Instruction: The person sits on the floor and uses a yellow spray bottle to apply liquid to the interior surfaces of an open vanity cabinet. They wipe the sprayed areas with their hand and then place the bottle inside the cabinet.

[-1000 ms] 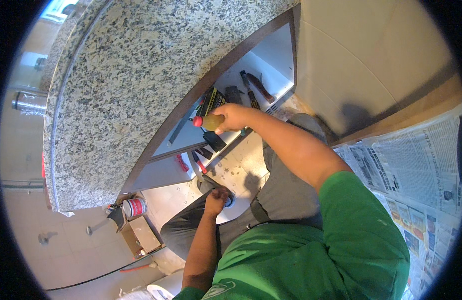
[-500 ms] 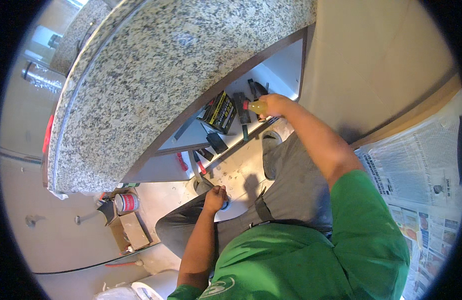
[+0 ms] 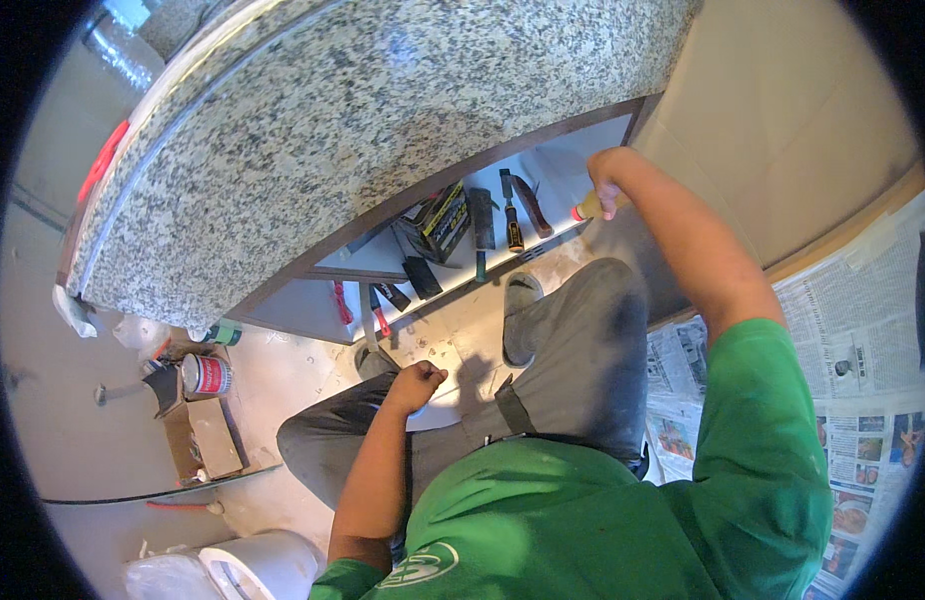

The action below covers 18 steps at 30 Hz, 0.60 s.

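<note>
left hand (image 3: 418, 387) near gray trousers (image 3: 583, 325), grip curled, cannot tell if pinching anything | right hand (image 3: 611, 180) grip closed around red-capped bottle (image 3: 593, 205), tilted, by cabinet shelf's (image 3: 566, 205) right front corner | along shelf's front edge, leftward: curved brown tool (image 3: 530, 205), yellow-and-black-handled tool (image 3: 514, 228), dark flat tool (image 3: 483, 220), black-and-yellow box (image 3: 443, 225)

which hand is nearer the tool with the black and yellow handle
Right. The right hand, holding a bottle, is to the right of the black-and-yellow-handled tool; the left hand is farther off, below and left of it in the picture.
</note>
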Each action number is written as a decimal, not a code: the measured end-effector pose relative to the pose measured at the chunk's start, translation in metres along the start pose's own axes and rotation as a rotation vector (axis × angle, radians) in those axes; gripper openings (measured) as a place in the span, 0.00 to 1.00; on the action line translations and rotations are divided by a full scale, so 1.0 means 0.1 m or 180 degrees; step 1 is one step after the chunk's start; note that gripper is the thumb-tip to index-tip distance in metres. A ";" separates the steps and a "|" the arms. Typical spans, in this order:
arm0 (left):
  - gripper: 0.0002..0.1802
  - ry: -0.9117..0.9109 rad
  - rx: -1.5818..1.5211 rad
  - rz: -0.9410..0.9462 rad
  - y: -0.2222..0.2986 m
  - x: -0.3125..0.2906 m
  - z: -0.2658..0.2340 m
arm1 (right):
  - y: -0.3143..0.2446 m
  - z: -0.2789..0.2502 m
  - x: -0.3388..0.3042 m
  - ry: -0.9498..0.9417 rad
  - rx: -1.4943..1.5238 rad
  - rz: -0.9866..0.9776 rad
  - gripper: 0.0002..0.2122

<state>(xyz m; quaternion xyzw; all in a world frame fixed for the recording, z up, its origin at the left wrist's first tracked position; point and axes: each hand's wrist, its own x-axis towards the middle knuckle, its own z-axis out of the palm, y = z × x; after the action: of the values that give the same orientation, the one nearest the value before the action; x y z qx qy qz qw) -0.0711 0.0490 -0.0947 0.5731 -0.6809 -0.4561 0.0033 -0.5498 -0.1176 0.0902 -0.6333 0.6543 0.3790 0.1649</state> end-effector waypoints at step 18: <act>0.20 0.0077 -0.0129 0.0155 -0.12 -0.04 -0.03 | 0.32 0.30 -0.43 0.0837 0.1901 -0.0469 0.22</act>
<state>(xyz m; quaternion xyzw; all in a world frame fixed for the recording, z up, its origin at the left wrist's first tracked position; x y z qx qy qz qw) -0.0586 0.0513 -0.0983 0.5616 -0.6851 -0.4626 0.0342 -0.5823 -0.0692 0.1101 -0.6460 0.7047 0.0725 0.2843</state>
